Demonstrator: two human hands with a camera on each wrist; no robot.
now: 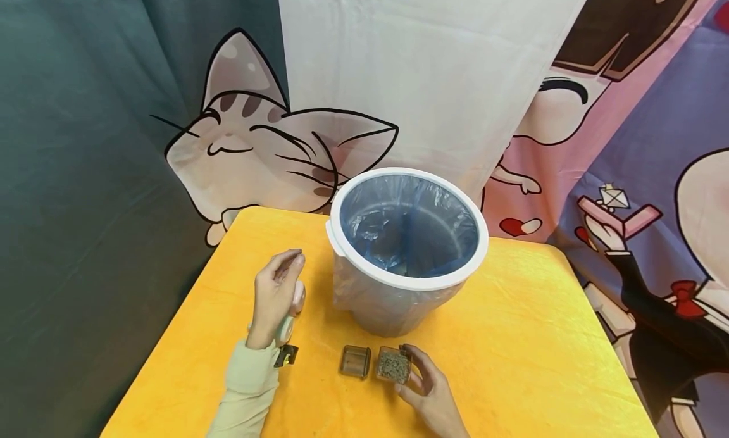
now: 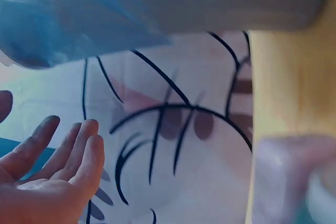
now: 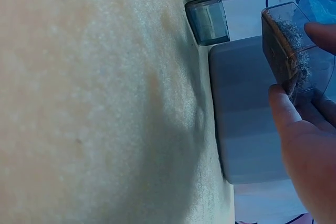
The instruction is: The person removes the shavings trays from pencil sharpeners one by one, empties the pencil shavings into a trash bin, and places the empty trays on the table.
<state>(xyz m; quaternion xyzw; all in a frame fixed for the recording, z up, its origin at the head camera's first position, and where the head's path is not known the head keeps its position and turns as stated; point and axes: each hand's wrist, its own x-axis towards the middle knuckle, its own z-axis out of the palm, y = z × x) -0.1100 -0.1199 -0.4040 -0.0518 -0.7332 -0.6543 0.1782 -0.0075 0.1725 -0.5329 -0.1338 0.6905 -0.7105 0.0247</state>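
Note:
My right hand (image 1: 429, 390) grips a small clear box (image 1: 393, 366) holding grey-green shredded bits, thumb on one side and fingers on the other. In the right wrist view the box (image 3: 286, 51) is tilted and held off the table. Just left of it on the table sits a second small see-through box or lid (image 1: 355, 361), brownish and open at the top. My left hand (image 1: 274, 295) is raised left of the bin (image 1: 378, 311), with fingers loosely bent. Dark smudges mark its fingertips (image 2: 47, 124) in the left wrist view, and nothing shows between them.
The bin has a white rim and a thin plastic bag lining it, draped over the outside. A pinkish rounded object (image 1: 299, 297) and a pale green and white one (image 1: 285, 330) stand beside my left wrist, partly hidden. A printed cloth (image 1: 433, 64) hangs behind the yellow table (image 1: 512, 362).

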